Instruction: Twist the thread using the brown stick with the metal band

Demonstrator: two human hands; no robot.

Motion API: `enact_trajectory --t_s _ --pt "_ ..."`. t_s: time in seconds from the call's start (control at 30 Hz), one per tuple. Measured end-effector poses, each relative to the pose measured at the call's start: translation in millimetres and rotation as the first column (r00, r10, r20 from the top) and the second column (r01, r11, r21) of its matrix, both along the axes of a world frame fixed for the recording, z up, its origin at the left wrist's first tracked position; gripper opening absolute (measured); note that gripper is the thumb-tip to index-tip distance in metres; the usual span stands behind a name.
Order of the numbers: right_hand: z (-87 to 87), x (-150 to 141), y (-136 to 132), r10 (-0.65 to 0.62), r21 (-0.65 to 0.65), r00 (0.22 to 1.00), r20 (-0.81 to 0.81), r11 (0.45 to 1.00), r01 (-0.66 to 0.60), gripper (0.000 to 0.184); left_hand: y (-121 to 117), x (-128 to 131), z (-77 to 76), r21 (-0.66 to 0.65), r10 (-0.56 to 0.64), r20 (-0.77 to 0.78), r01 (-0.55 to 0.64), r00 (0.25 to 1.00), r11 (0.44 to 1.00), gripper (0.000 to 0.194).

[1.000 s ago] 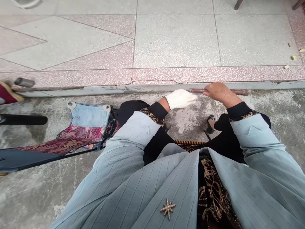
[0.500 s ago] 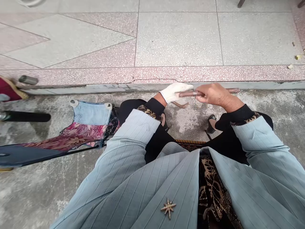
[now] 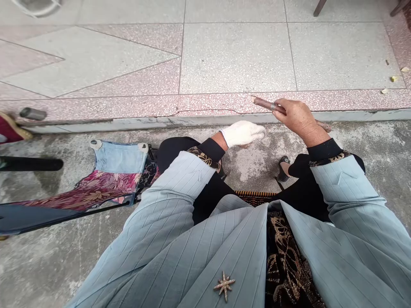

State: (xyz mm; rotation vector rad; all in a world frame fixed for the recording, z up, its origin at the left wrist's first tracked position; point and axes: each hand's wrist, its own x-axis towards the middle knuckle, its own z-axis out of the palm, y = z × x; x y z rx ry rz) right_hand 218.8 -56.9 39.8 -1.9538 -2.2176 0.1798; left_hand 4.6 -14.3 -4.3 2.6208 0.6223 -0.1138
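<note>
My bare right hand (image 3: 296, 119) is closed around a brown wooden stick (image 3: 263, 103), held just above the step's edge. Several turns of thin wire (image 3: 273, 106) circle the stick beside my fingers. The stick's pale cut end points up and to the left, and its other end comes out behind my wrist. Lower and to the left, my left hand (image 3: 245, 133) wears a white knit glove, its fingers pinched together. A fine strand of wire rises from those fingertips toward the stick; most of it is too thin to follow.
A pink and grey terrazzo step (image 3: 218, 102) runs across in front of me. To my left stands a folding chair (image 3: 112, 179) with denim and floral cloth. A dark tube (image 3: 32, 164) and a small grey cylinder (image 3: 33, 114) are farther left. Yellowish scraps (image 3: 393, 79) lie at right.
My right hand has raised the stick and tilted its left end upward. My left hand has come off the stick and dropped slightly lower, with the wire strand now showing between them.
</note>
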Motion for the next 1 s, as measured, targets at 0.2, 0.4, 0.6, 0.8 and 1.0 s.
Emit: enact_trajectory --t_s 0.2,0.4,0.6,0.8,1.0 --pt "-10.9 -2.3 7.0 0.139 -0.236 0.972 0.191 0.967 -0.092 0.036 2.0 -5.2 -2.2 0.273 -0.023 -0.021 0.028 1.0 0.962 0.037" --pt "-14.2 -15.8 3.2 0.419 -0.449 0.908 -0.029 0.806 -0.386 0.024 15.1 -14.9 6.1 0.257 0.019 0.051 -0.031 0.999 0.966 0.03" --pt "10.0 -14.5 -6.2 0.389 -0.076 0.837 -0.384 0.89 -0.449 0.024 27.5 -24.3 10.1 -0.05 0.193 0.201 -0.187 0.961 0.981 0.034" --pt "20.1 3.3 2.9 0.08 0.084 0.948 -0.308 0.995 -0.057 0.025 13.3 -10.0 4.2 -0.067 0.108 0.129 -0.1 0.986 0.993 0.036" --pt "-3.0 9.8 11.6 -0.034 0.004 0.985 -0.171 0.999 0.035 0.029 3.4 -0.8 -1.0 0.049 0.004 0.037 -0.005 0.999 0.999 0.036"
